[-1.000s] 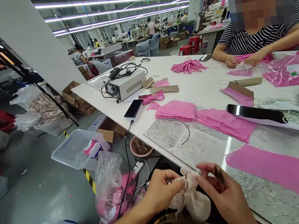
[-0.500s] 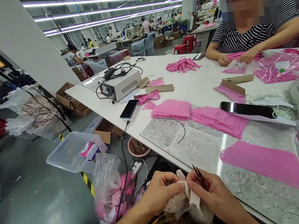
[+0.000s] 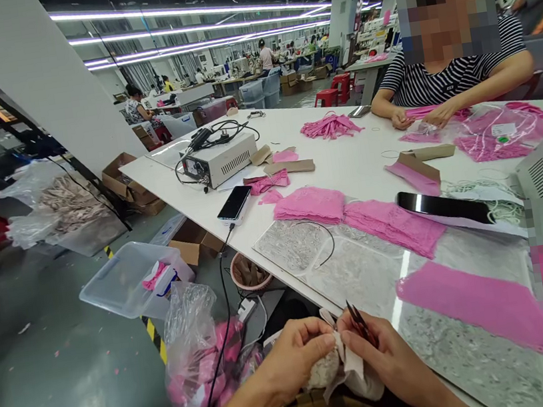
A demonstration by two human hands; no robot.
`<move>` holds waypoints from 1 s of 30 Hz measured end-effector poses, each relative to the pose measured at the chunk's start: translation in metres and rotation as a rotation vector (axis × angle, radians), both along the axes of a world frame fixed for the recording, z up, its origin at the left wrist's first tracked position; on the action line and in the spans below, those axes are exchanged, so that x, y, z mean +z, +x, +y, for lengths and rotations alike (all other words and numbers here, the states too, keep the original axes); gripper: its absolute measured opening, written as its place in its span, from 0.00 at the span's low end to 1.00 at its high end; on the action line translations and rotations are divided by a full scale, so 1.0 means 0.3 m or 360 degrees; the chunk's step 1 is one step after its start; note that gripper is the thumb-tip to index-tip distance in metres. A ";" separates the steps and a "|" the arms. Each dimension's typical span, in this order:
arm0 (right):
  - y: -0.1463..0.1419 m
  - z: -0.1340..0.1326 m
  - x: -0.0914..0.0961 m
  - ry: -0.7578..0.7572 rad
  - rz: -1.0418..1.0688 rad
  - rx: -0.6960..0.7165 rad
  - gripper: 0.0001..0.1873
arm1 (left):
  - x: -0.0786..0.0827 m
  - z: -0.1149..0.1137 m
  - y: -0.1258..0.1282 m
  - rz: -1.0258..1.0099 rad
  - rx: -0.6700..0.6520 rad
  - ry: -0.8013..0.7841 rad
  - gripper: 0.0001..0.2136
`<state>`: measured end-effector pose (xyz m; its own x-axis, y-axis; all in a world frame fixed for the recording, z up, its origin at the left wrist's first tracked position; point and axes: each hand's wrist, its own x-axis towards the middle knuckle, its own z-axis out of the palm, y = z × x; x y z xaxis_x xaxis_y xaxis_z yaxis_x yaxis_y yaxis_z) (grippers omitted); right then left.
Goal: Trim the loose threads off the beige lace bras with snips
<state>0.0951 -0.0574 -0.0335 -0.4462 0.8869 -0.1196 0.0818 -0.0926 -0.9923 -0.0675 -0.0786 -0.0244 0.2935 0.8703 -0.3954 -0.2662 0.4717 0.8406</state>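
Close to my lap, at the table's near edge, a cream-coloured piece of fabric is bunched up, part of it looking lacy. My left hand pinches it between thumb and fingertips. Right beside, my right hand is closed on the same fabric with thumb and forefinger. Tucked in that hand is a pair of thread snips, dark pointed blades upward, a bit of red showing at the grip. The fingertips of both hands nearly meet. Exactly what lies between them is hidden.
On the white table lie stacked pink fabric pieces, a phone, a black-topped device and a grey box with cables. Across sits a co-worker handling pink pieces. Plastic bins and bags stand left.
The view has tilted and shifted slightly. Both hands keep their pinch on the cream fabric, almost unmoved, and the snips stay in the right hand.
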 end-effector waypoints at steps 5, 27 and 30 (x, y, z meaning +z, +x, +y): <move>-0.007 -0.009 -0.018 -0.0055 -0.0016 -0.0083 0.18 | -0.041 -0.006 0.015 -0.0227 0.0137 0.0079 0.15; -0.068 -0.053 -0.104 -0.0201 0.0115 -0.0859 0.21 | -0.073 -0.019 0.067 -0.0487 0.0405 0.0080 0.11; -0.071 -0.050 -0.102 -0.0285 0.0190 -0.0807 0.23 | -0.072 -0.015 0.071 -0.0486 0.0457 0.0083 0.11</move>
